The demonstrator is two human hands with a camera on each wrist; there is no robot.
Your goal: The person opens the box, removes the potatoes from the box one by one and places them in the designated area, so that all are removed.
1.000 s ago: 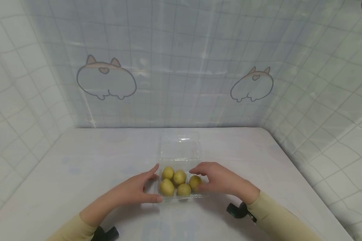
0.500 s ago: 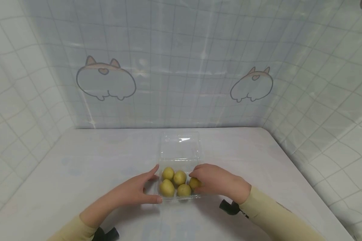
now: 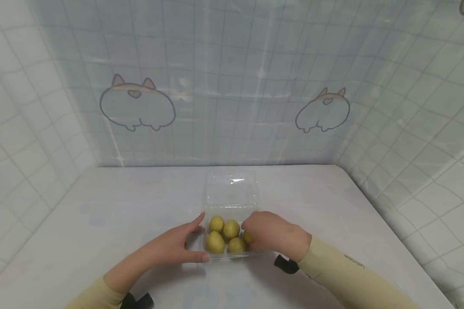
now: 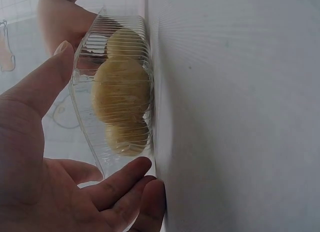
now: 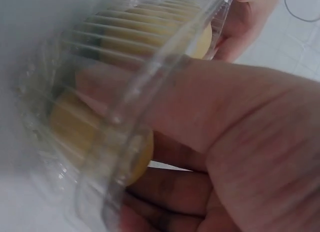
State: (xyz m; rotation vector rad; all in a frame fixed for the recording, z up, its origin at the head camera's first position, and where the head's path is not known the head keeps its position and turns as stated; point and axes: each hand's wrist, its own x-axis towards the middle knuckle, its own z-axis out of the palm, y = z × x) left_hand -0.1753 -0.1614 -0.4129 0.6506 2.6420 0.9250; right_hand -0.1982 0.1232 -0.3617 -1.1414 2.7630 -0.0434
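A clear plastic clamshell box (image 3: 232, 256) sits on the table with several round yellow fruits (image 3: 215, 243) inside its base. My left hand (image 3: 170, 245) rests at the box's left side, thumb at the near corner and fingers spread towards the far corner. In the left wrist view its fingers (image 4: 117, 184) lie straight beside the ribbed wall. My right hand (image 3: 272, 231) reaches into the right end of the box and grips the rightmost yellow fruit (image 5: 80, 129), thumb on one side and curled fingers on the other. In the head view that hand covers most of this fruit.
The box's lid (image 3: 231, 189) lies folded back behind the base. A white patterned cloth covers the table (image 3: 139, 193). Tiled-print curtains (image 3: 232, 86) stand at the back and both sides. Dark wrist-camera mounts (image 3: 286, 264) hang under the sleeves.
My right hand has moved slightly left and closed over the rightmost fruit, hiding more of it. The left hand keeps its place at the box.
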